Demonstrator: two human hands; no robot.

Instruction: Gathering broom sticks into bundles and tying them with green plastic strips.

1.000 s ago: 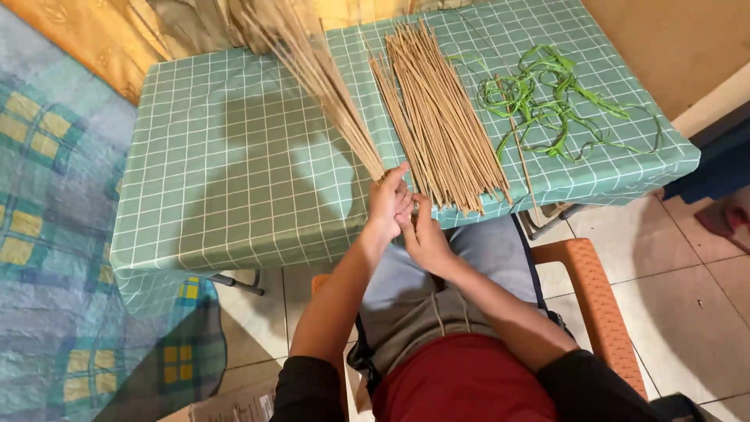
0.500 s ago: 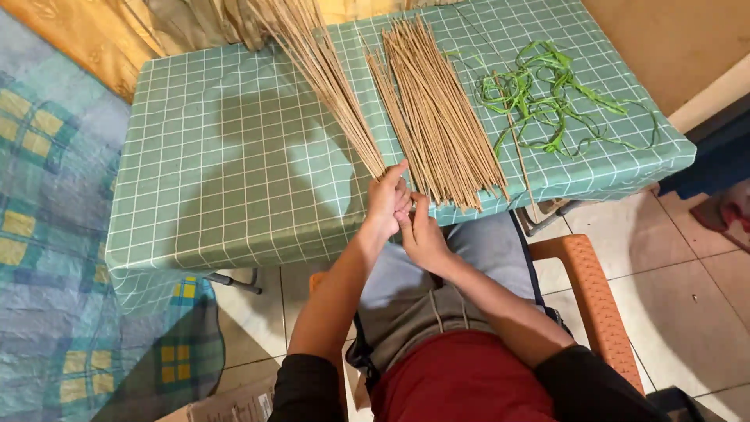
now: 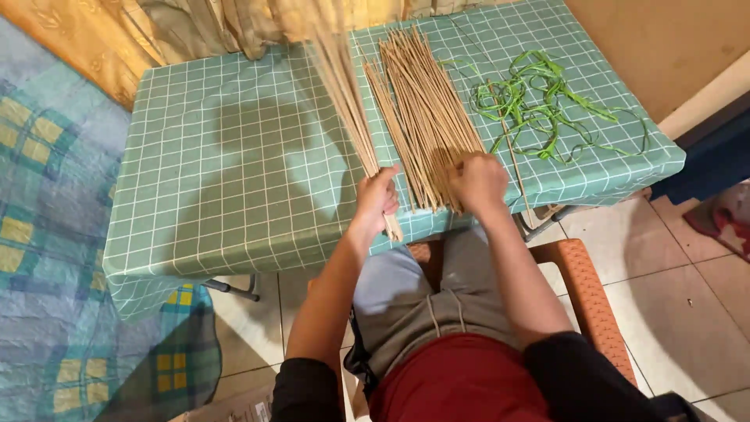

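Left hand (image 3: 375,197) grip clenched on stick bundle (image 3: 348,94); right hand (image 3: 478,181) curled over loose sticks (image 3: 422,109).

Thin sticks (image 3: 422,117), pale tan, dry and matt, woody or reed-like. Bundle (image 3: 351,109) gripped in left hand (image 3: 376,195) same material. Green strips (image 3: 539,101) glossy, ribbon-like, plastic or leaf, cannot tell. Tablecloth (image 3: 226,180) green checked, smooth, slight sheen, vinyl-looking. Chair (image 3: 586,281) orange plastic, woven texture. Floor tiles (image 3: 687,297) glazed, smooth. Curtain (image 3: 195,23) soft cloth.
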